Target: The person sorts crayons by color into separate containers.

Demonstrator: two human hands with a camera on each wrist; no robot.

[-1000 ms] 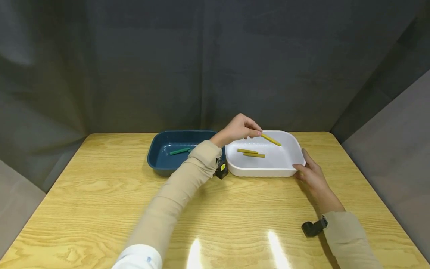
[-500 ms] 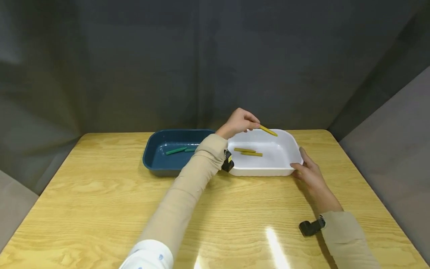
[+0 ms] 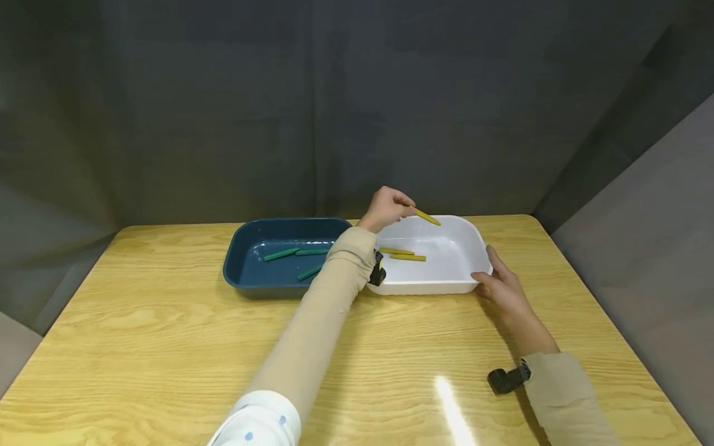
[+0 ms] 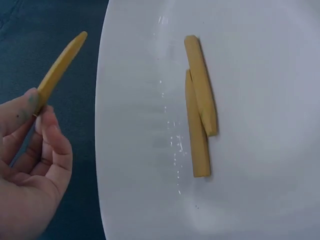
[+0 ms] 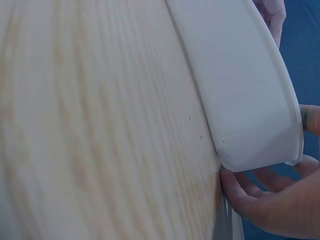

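My left hand (image 3: 389, 207) pinches one end of a yellow stick (image 3: 427, 217) between thumb and fingers, in the air over the far left part of the white tray (image 3: 435, 288). In the left wrist view the held stick (image 4: 60, 67) points up and away from the left hand (image 4: 30, 165). Two more yellow sticks (image 4: 200, 85) (image 4: 196, 135) lie side by side, overlapping, on the white tray's floor (image 4: 260, 150). My right hand (image 3: 499, 286) grips the tray's near right corner, with the thumb of the right hand (image 5: 270, 200) on the tray wall (image 5: 240, 100) and a finger over its rim.
A dark blue tray (image 3: 262, 290) touches the white tray's left side; three green sticks (image 3: 281, 254) (image 3: 311, 251) (image 3: 308, 272) lie in it. Both trays stand at the far side of a wooden table (image 3: 167, 347). Grey curtains close off the back and sides.
My left hand has carried the yellow stick a little left and away, toward the white tray's far rim. The right hand has stayed on the tray's corner. The head view has shifted.
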